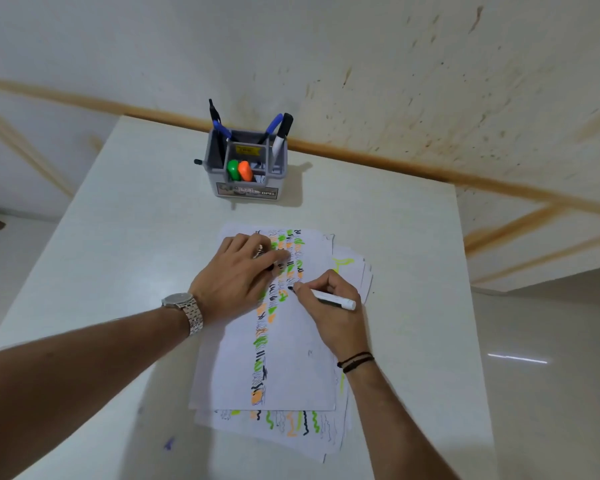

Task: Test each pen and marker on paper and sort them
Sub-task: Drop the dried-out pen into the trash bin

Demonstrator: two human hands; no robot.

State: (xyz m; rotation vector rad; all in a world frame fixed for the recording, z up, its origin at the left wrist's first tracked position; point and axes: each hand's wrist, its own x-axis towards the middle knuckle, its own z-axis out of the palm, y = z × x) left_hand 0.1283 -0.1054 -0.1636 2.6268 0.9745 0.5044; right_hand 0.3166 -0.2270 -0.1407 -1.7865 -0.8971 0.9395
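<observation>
Here the right hand (329, 306) pinches the marker (329, 298), tip pointing left onto paper (291, 368).

A plain home or office writing corner: a white surface (378, 220) stands against a stained, pale wall (395, 64) on a glossy tiled floor (551, 375). Beyond the fingers (274, 252), a grey desk organiser (245, 168) holds pens and highlighters; scribbled paper sheets (291, 358) lie beneath them.
</observation>
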